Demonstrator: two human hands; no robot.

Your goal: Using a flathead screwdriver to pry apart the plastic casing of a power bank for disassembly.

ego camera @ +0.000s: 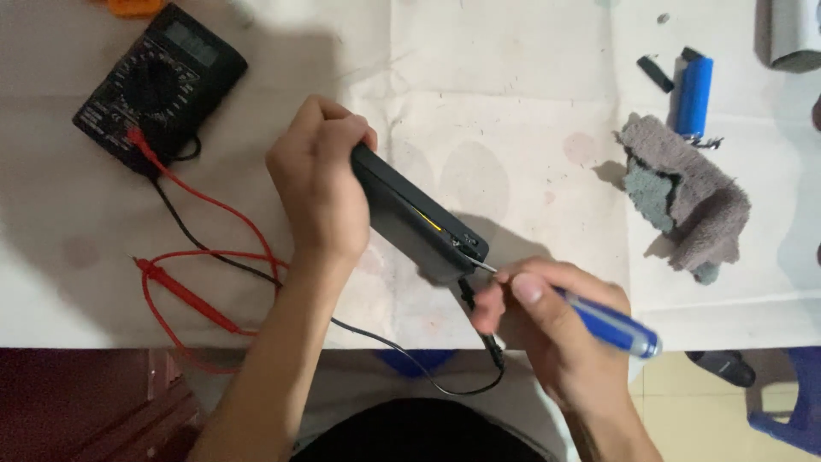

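I see a slim black device [416, 220] at the middle of the white table [513, 103], lying slantwise from 10 o'clock down to 4 o'clock and tipped up on one long edge. A thin yellow line shows on its upturned side near the lower end. My left hand [318, 184] wraps around the upper end, fingers curled tight over the case, gripping it. My right hand [547, 321] sits at 5 o'clock from the device, fingers pinched around a blue-handled screwdriver [611, 328]; its thin metal tip touches the lower end of the case. The handle points away toward 4 o'clock.

A black probe lead [410, 359] runs under my left forearm and loops off the table's near edge, ending just below the device. At 9 o'clock from the device a red probe [184, 291] lies on the table with its red wire curling around it. Both wires lead up to a black multimeter [160, 87] at 10 o'clock, well apart from my hands. At 3 o'clock lies a crumpled grey cloth [688, 201], and just above it, at 2 o'clock, a blue cylindrical battery cell [694, 96] with a small black piece [655, 74] beside it.
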